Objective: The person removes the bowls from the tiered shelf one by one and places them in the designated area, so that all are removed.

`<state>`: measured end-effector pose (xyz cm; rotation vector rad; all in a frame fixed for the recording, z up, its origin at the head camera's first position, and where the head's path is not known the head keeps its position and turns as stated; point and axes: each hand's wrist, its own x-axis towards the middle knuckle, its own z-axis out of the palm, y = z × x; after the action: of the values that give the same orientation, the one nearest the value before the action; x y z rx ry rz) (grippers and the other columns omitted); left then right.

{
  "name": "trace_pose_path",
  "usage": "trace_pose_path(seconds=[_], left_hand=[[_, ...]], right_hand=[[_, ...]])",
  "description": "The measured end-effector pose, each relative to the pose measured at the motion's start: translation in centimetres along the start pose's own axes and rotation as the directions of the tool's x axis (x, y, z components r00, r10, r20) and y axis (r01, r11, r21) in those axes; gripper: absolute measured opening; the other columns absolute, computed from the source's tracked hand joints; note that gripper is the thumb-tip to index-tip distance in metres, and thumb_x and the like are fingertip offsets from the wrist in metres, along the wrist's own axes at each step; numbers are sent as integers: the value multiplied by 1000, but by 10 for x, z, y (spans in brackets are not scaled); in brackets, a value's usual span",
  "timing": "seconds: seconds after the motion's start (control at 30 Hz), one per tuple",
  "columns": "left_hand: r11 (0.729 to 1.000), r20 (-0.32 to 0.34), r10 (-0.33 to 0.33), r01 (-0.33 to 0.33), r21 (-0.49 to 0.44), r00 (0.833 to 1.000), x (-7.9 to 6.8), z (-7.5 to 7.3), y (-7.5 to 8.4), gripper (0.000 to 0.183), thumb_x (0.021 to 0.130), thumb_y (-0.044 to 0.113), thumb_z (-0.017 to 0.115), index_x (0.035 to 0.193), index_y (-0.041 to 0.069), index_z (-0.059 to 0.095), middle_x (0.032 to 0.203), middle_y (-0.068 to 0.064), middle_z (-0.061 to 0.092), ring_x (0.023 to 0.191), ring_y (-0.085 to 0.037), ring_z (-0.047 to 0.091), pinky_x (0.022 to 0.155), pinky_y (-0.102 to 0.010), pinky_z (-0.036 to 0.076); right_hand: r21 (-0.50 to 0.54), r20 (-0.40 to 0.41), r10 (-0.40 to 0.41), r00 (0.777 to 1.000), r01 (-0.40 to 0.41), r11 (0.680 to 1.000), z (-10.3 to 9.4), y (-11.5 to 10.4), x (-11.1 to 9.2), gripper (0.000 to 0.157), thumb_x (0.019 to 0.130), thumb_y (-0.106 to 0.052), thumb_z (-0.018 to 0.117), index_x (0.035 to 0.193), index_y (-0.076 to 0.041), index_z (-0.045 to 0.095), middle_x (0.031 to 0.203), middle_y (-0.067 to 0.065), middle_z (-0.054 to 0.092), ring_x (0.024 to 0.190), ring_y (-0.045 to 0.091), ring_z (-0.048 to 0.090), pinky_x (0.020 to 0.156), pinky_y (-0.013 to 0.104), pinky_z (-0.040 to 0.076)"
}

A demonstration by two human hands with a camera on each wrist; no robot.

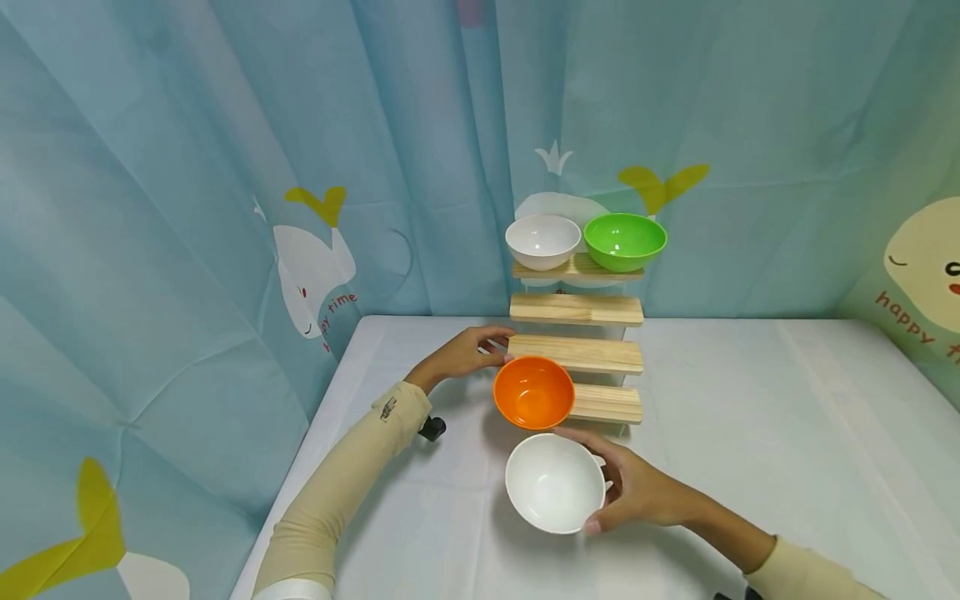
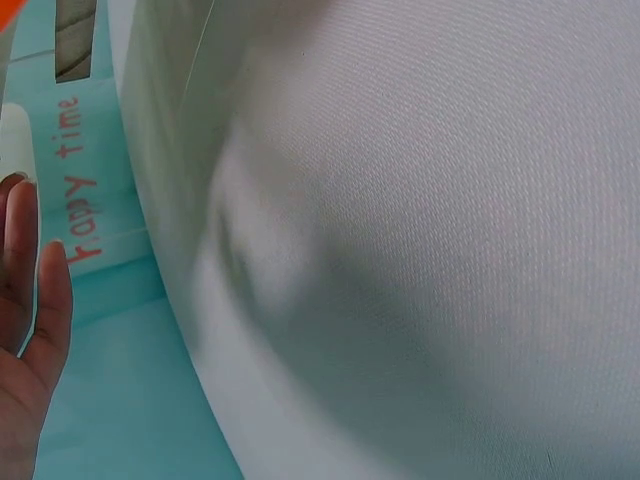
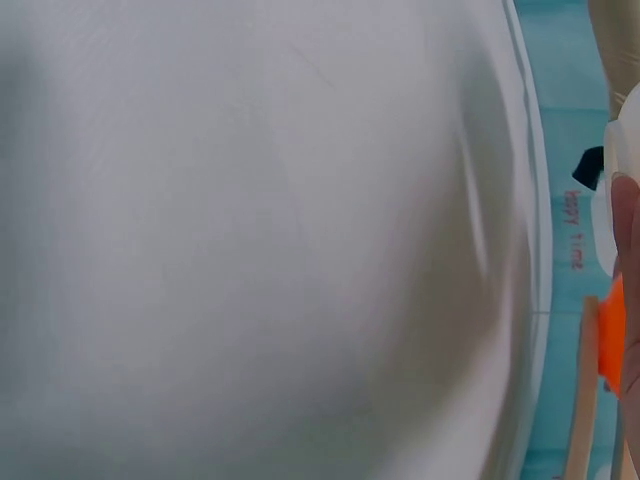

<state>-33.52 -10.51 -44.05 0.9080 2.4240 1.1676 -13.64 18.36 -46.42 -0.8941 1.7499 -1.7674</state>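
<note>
A white bowl [image 1: 553,485] is in my right hand [image 1: 637,483], which grips its right side, thumb at the near rim and fingers on the far side. Small white tabs jut from that side of the bowl. Just beyond it, an orange bowl [image 1: 533,393] sits at the left end of the lowest step of a wooden tiered rack [image 1: 577,353]. My left hand [image 1: 467,353] is at the rack's left side, its fingertips by the end of a step and its thumb close to the orange bowl's rim. In the left wrist view, the left fingers [image 2: 53,300] look loosely extended.
On the rack's top step stand another white bowl [image 1: 543,242] on the left and a green bowl [image 1: 625,242] on the right. A white cloth [image 1: 750,433] covers the table. Blue printed curtains [image 1: 420,167] hang behind and to the left.
</note>
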Motion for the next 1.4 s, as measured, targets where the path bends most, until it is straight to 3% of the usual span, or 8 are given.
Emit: trace_pose_path(seconds=[0.07,0.3,0.43,0.7,0.93,1.13,1.4], left_hand=[[1000,4,0,0,-1,1000,0,0,1,50,97,24,68,144,12,55,134,-12,60,114,-25,62,92,-32,55],[1000,3,5,-5,0,1000,-1,0,1,51,97,24,69,144,12,55,134,-11,61,115,-24,61,92,-31,55],[1000,5,3,-3,10,1000,-1,0,1,51,97,25,69,145,12,55,134,-11,61,115,-24,61,93,-32,54],[1000,13,6,-6,23,1000,-1,-1,3,51,97,27,69,144,13,55,133,-10,62,116,-24,61,93,-32,54],[999,16,-9,8,32,1000,0,-1,3,51,98,28,68,145,14,55,134,-9,61,116,-23,61,94,-31,54],[999,14,-15,15,41,1000,-1,-2,6,51,98,29,68,145,13,54,137,-10,60,117,-24,61,96,-33,53],[999,17,-14,14,49,1000,-1,-3,4,51,99,30,67,145,14,54,136,-11,61,117,-24,61,96,-33,54]], right_hand=[[-9,3,5,1000,-5,1000,2,2,1,104,74,6,80,159,-9,22,143,19,46,104,33,70,73,51,62],[-30,4,48,999,-48,998,7,5,7,104,74,3,82,159,-10,23,143,13,48,103,31,70,74,48,62],[-55,13,24,1000,-23,998,8,9,12,102,75,1,83,158,-13,27,142,25,45,101,30,70,73,46,62],[-109,6,46,999,-45,993,13,15,19,100,76,-6,86,158,-18,30,142,24,47,100,27,71,76,42,62],[-120,20,27,999,-24,993,19,21,26,100,77,-9,86,158,-11,28,140,24,48,99,25,72,78,42,62],[-119,-3,61,998,-61,991,24,21,32,99,75,-7,85,158,-16,29,138,22,50,98,25,72,78,41,62],[-112,-19,86,996,-87,990,33,23,39,99,75,-6,83,157,-7,28,140,28,46,93,24,73,78,39,62]])
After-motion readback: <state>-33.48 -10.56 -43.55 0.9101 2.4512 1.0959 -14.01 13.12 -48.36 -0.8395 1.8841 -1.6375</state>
